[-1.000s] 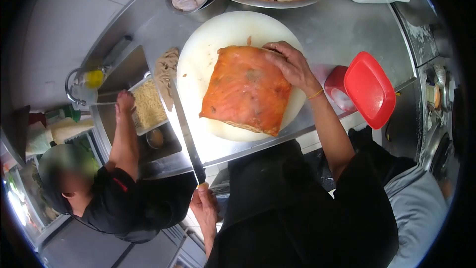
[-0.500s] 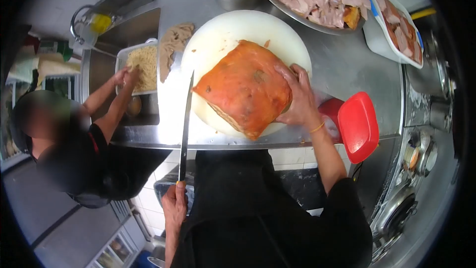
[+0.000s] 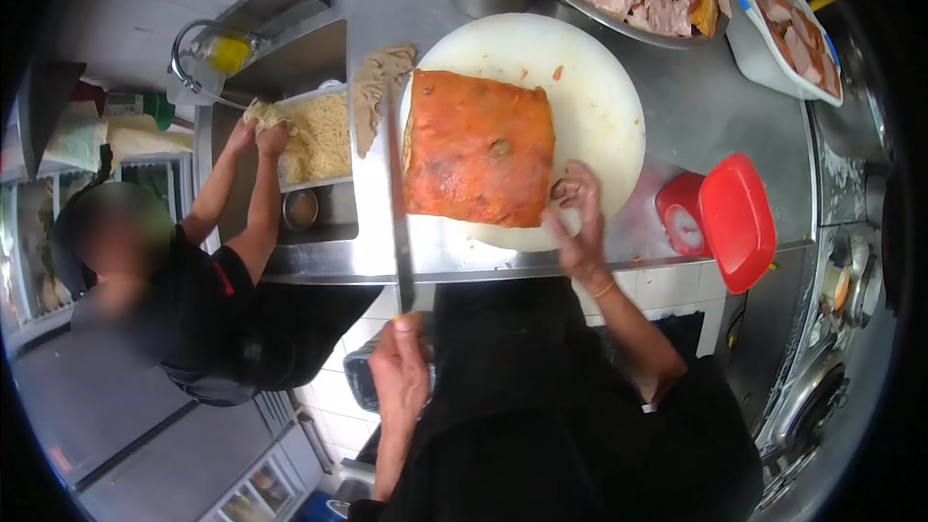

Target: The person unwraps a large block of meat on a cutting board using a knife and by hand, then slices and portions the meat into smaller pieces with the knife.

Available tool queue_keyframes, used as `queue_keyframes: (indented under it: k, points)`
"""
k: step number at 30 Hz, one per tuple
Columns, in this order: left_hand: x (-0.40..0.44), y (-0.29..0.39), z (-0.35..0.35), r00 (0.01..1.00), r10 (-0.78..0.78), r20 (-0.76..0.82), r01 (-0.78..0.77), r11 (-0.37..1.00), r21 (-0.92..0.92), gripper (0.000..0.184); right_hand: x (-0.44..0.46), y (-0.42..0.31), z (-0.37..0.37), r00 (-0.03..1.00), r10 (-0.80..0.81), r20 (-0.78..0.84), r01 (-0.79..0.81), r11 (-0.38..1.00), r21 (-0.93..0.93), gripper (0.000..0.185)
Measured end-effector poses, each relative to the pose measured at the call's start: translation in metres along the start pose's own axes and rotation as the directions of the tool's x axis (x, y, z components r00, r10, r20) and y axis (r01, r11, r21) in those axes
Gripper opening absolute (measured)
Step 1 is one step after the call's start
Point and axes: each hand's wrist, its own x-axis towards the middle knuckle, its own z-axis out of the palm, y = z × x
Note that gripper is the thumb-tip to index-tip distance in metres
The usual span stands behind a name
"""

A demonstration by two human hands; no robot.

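Note:
On the round white cutting board [image 3: 597, 97] lies a squarish slab of meat [image 3: 478, 150] with glossy orange-red skin facing up. My left hand [image 3: 401, 367] is closed around the handle of a long knife [image 3: 402, 256]. Its blade points away from me and stands beside the slab's left edge; whether it touches is unclear. Near the slab's lower right corner, my right hand [image 3: 580, 222] has bent, parted fingers and holds nothing. A few small orange scraps lie on the board.
A co-worker at left handles noodles [image 3: 324, 135] in a tray at the sink. A tan cloth [image 3: 372, 87] lies left of the board. Behind stand a pot [image 3: 483, 3], a bowl [image 3: 592, 21] of meat pieces and a white tub [image 3: 759, 58]. A red scale [image 3: 681, 215] sits at right.
The slab has turned from a diamond position to nearly square with the counter edge. My right hand has come off it. The co-worker has lifted noodles. The view has shifted slightly.

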Motion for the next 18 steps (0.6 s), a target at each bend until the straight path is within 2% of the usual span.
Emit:
queue_keyframes:
  k: [1, 2, 5, 7, 10, 13, 18]
  points:
    - [0.002, 0.004, 0.003, 0.998, 0.050, 0.041, -0.052, 0.998, 0.046, 0.050, 0.006, -0.001, -0.004, 0.995, 0.088, -0.050, -0.082, 0.990, 0.114, 0.063]
    - [0.005, 0.007, 0.009, 0.994, 0.087, 0.065, -0.094, 0.991, 0.099, 0.050, 0.012, 0.002, -0.012, 0.996, 0.038, -0.079, -0.035, 0.998, 0.048, 0.051]
    - [0.011, 0.034, 0.027, 0.977, 0.106, 0.187, -0.144, 0.969, 0.202, 0.051, 0.033, -0.002, -0.026, 0.991, 0.036, -0.126, -0.023, 0.994, 0.105, 0.039]
    - [0.014, 0.044, 0.035, 0.956, 0.234, 0.180, -0.270, 0.938, 0.219, 0.050, 0.039, -0.006, -0.028, 0.991, 0.034, -0.132, -0.022, 0.996, 0.086, 0.037]
    - [0.014, 0.053, 0.039, 0.960, 0.194, 0.200, -0.240, 0.941, 0.240, 0.049, 0.040, -0.003, -0.027, 0.991, 0.032, -0.131, -0.019, 0.995, 0.101, 0.034]
    - [0.013, 0.051, 0.043, 0.954, 0.238, 0.182, -0.282, 0.916, 0.284, 0.048, 0.037, 0.004, -0.022, 0.991, 0.046, -0.122, -0.030, 0.990, 0.134, 0.032]
    - [0.013, 0.058, 0.044, 0.957, 0.210, 0.200, -0.267, 0.909, 0.321, 0.047, 0.036, 0.005, -0.015, 0.992, 0.045, -0.119, -0.030, 0.992, 0.123, 0.030]
